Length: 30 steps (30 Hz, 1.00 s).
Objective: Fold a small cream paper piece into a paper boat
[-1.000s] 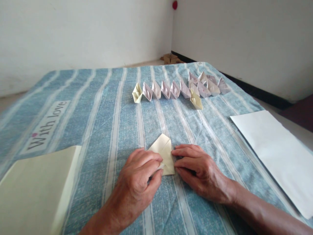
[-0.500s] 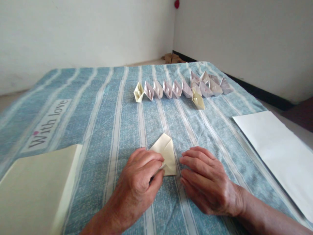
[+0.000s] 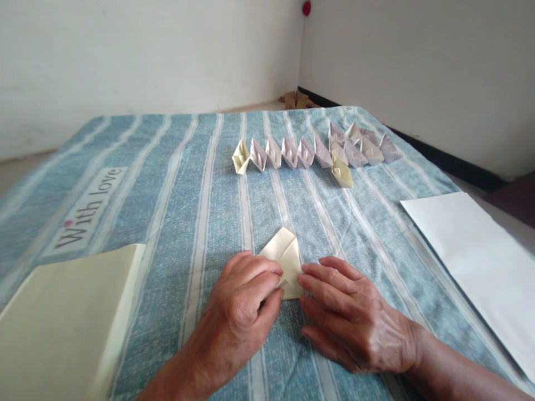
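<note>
Cream paper, folded into a pointed shape, lies on a blue striped bedsheet directly in front of the person, its tip pointing away from them. The left hand sits at its lower left side, with the fingers curled closed and pinching the folded edge. The right hand lies low against the right side, its fingers extended and slightly spread, with the fingertips touching the paper and not closed around it.

Farther up the sheet, a line of small paper boats stands well apart from the hands. It runs from a cream boat at the left end through pale lilac-white ones and into a tight cluster at the right. Another cream boat sits just in front of that cluster. A stack of cream paper lies at the near left, below a printed "With love" label. A white paper sheet lies at the right edge. Beyond the bedsheet, cardboard scraps sit in the corner of the room, under a red dot on the wall.
</note>
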Each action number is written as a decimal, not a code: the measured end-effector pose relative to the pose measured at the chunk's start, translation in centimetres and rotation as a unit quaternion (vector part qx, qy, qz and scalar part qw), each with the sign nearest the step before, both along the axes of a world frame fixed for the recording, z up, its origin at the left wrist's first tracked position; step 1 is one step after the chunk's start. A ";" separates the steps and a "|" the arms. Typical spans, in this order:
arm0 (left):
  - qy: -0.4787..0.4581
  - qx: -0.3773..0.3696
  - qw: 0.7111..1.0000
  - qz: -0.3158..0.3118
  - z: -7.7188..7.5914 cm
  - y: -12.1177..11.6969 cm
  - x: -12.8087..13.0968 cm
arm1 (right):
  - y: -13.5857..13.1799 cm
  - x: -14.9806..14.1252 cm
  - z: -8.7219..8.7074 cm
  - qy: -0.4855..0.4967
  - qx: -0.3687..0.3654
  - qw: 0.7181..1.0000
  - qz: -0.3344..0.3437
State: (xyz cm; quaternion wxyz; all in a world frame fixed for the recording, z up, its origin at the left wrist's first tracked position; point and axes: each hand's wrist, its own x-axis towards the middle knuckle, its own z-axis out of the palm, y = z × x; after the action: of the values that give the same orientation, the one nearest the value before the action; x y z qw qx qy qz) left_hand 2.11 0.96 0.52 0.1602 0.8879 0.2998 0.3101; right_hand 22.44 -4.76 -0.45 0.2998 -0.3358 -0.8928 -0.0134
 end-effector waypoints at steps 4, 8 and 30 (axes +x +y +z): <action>0.001 0.002 1.000 0.000 -0.1 0.0 -0.1 | 0.0 0.0 0.0 -0.001 -0.021 1.000 0.002; 0.002 -0.003 1.000 0.000 -0.1 0.0 -0.1 | 0.1 0.0 0.1 -0.001 -0.045 0.999 0.005; 0.013 -0.027 0.996 0.089 -0.4 -0.2 -1.2 | 0.3 -0.2 0.6 0.017 -0.122 0.992 0.019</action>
State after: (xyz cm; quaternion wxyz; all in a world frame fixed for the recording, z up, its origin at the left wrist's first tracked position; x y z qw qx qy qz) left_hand 0.89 0.78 0.10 0.1521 0.8569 0.3883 0.3029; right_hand 22.24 -4.42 0.17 0.2719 -0.3529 -0.8889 0.1068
